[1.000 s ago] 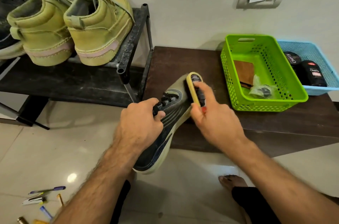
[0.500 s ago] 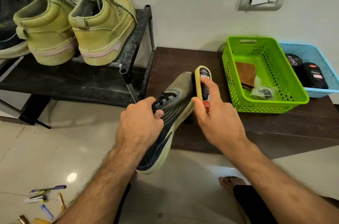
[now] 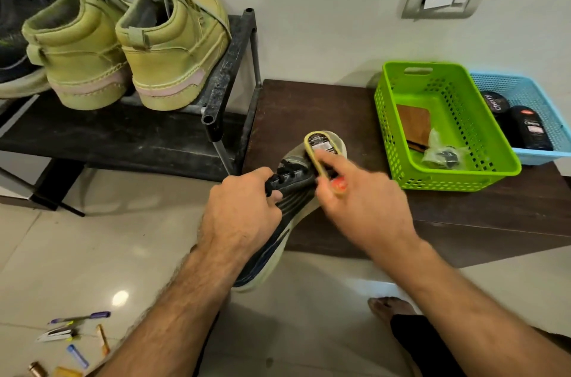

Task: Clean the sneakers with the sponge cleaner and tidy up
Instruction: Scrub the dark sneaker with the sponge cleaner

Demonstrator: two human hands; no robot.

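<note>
A dark grey sneaker (image 3: 272,256) with a pale sole is held tilted, its toe over the brown bench (image 3: 309,108). My left hand (image 3: 241,216) grips it around the laces and tongue. My right hand (image 3: 358,206) grips the yellow-rimmed sponge cleaner (image 3: 319,149) and presses it against the sneaker's toe, index finger stretched along its back. A red part of the cleaner shows between my fingers. The hand is blurred.
A black shoe rack (image 3: 228,67) at left carries two olive-green high-tops (image 3: 173,46) and a dark shoe (image 3: 15,46). A green basket (image 3: 494,160) and a blue basket (image 3: 553,154) with polish containers sit on the bench. Pens and small items (image 3: 74,336) lie on the tiled floor. A bare foot (image 3: 389,307) is below.
The sponge cleaner has slid from beside the sneaker's toe back onto it, turned more flat against the shoe. My left hand keeps its grip.
</note>
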